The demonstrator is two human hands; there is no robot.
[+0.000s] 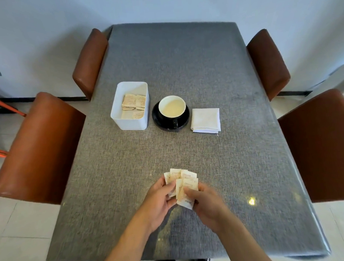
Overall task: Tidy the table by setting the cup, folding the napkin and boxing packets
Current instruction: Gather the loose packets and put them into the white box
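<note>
Above the near middle of the grey table (184,60), both my hands hold a fanned bunch of small beige packets (184,181). My left hand (160,200) grips them from the left and my right hand (205,202) from the right. Farther off, a white box (127,120) holds several more packets (134,104). To its right a black cup (172,108) with a white inside stands on a black saucer (183,120), handle towards me. A folded white napkin (205,120) lies right of the saucer.
Brown padded chairs stand along both sides: two on the left (37,146) (91,61) and two on the right (321,143) (266,61). A white wall is behind the table's far end. The floor is pale tile.
</note>
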